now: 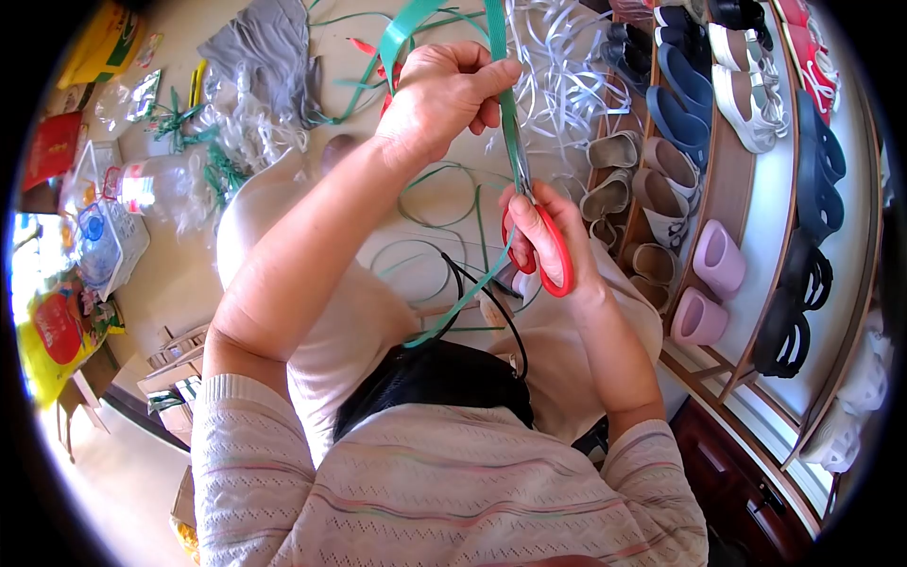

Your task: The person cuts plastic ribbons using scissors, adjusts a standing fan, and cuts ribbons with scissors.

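Note:
My left hand (pixel 444 94) is closed with the thumb pressed on a green plastic strap (pixel 498 33), which rises past the top edge of the view. Just below it, my right hand (pixel 548 231) grips red-handled scissors (pixel 561 265), fingers through the loops. The metal blades point upward and lie along the strap; how far apart they are is hard to make out. A narrow green strip (pixel 463 300) hangs from near the scissors across my lap. More thin green strips (pixel 439 222) curl on the floor between my legs.
White strips (pixel 557 85) lie tangled ahead. At the right stands a shoe rack (pixel 727 189) with several pairs of shoes. To the left are a grey cloth (pixel 269 57), a clear plastic bottle (pixel 156 187) and a white basket (pixel 118 231). A black bag (pixel 430 383) rests on my lap.

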The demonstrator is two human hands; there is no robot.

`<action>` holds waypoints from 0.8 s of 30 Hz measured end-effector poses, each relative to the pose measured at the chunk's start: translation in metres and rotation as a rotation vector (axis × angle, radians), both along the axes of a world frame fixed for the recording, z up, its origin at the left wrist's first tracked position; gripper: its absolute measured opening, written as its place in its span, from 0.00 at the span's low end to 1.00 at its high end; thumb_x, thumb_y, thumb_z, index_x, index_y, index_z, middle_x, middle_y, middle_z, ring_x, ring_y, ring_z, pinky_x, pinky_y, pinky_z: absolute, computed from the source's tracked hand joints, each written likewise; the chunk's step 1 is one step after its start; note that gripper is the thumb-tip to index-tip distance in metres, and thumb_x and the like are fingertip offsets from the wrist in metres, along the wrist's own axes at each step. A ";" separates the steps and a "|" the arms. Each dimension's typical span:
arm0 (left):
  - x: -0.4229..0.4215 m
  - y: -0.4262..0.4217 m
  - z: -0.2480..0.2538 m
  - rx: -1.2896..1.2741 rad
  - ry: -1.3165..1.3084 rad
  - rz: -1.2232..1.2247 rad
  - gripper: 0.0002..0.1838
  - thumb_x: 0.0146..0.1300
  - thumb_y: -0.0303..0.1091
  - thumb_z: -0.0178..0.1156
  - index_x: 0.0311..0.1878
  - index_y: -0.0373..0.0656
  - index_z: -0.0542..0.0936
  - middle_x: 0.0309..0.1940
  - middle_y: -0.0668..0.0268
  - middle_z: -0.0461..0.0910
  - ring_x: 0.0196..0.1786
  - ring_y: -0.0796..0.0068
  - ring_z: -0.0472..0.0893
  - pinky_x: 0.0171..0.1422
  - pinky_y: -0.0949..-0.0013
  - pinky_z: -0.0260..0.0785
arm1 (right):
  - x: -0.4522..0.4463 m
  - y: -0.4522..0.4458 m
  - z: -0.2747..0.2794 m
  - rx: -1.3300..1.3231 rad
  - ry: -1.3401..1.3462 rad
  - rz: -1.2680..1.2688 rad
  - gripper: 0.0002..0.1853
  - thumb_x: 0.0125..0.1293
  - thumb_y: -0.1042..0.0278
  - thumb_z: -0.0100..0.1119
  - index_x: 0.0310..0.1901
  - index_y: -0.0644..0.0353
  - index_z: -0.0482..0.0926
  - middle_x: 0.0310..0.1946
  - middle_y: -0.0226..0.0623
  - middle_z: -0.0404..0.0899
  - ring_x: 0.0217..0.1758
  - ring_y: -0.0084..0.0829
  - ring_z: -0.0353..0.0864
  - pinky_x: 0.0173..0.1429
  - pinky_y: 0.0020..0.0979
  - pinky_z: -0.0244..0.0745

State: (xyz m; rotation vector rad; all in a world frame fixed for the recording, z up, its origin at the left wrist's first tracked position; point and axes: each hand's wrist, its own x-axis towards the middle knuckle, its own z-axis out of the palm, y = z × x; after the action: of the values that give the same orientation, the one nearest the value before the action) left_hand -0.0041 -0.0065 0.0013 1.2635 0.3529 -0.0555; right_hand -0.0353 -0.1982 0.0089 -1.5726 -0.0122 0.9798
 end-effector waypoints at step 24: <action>0.001 0.005 0.000 0.036 0.021 0.060 0.13 0.58 0.37 0.62 0.25 0.39 0.75 0.14 0.69 0.72 0.16 0.85 0.69 0.21 0.79 0.60 | -0.005 0.000 -0.007 0.053 -0.027 -0.029 0.16 0.62 0.53 0.58 0.35 0.58 0.71 0.13 0.20 0.62 0.11 0.13 0.57 0.14 0.18 0.51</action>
State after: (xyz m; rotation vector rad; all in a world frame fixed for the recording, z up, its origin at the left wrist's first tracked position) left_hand -0.0027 -0.0014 0.0013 1.2884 0.4112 -0.0115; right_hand -0.0402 -0.1982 0.0017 -1.5332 -0.0342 0.9281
